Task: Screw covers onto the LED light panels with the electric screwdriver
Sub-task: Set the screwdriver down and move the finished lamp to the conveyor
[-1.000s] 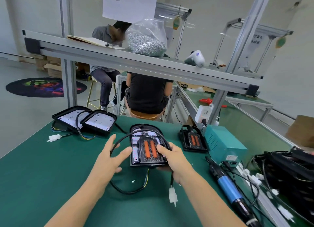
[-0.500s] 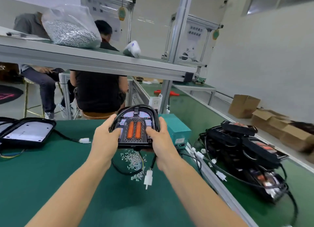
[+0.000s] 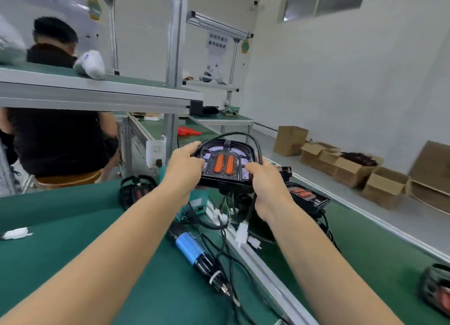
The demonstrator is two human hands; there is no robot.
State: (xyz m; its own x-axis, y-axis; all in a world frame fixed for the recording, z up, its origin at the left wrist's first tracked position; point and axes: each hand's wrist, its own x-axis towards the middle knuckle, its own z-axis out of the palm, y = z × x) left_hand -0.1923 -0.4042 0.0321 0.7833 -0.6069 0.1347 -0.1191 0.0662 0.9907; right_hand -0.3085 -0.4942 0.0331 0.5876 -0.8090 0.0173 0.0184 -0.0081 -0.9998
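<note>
The LED light panel (image 3: pixel 225 165) is up in the air between both hands, held over the right end of the green bench mat (image 3: pixel 60 239) and above the pile of other panels (image 3: pixel 307 196) stacked near the bench's edge; the left hand (image 3: pixel 186 164) has its fingers curled round the panel's left rim, thumb lying on top near the two orange lenses, and the right hand (image 3: pixel 264 178) grips the right rim the same way, thumb over the face; neither hand has anything else in it. The panel looks to me like a rigid moulded plastic shell, light enough that two hands carry it level without strain, and stiff, so the rims are the sensible place to take it, as it is taken now; the clear-looking face and orange lenses would scratch or smudge, so I'd keep fingertips off them. Its black cable (image 3: pixel 253 144) loops over the top and trails down to a white connector (image 3: pixel 242 232) dangling below; that floppy tail is what I'd expect to snag on the tangle of leads beneath. The electric screwdriver (image 3: pixel 192 249), blue-bodied, lies on the mat just below the hands, untouched; a teal power box (image 3: pixel 198 203) sits half hidden behind the left wrist. Cardboard boxes (image 3: pixel 350 168) line the floor by the wall; a person in black (image 3: pixel 56 134) sits beyond the bench.
</note>
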